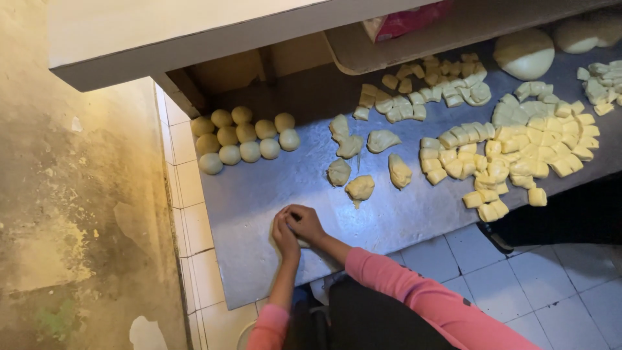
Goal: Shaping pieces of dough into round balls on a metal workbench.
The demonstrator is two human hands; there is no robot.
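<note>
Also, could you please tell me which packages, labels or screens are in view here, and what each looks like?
Bag: one soft, crumpled plastic package, red and pink with a pale end, lying on the shelf above the metal table, at the top centre of the view, partly hidden by the ledge.
No labels, signs or screens show.

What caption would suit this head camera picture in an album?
Both hands cupped together on a metal table, beside rolled dough balls and many cut dough pieces.
</note>
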